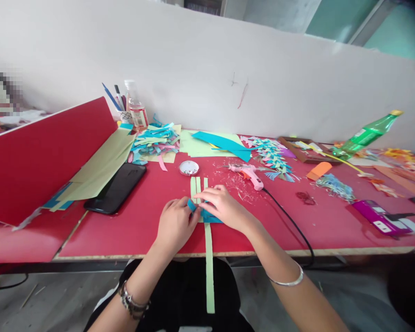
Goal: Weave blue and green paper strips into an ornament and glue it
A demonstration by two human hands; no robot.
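Observation:
Both my hands work together at the front of the red table. My left hand pinches the left end of a blue paper strip. My right hand presses its fingers on the same blue strip where it crosses pale green paper strips. One long green strip runs toward me and hangs over the table's front edge. The crossing itself is partly hidden under my fingers.
A pink glue gun with a black cord lies just right of my hands. A black phone, a small round tin, paper scraps, a pen cup, a clear bottle, a green bottle and a purple power strip surround them.

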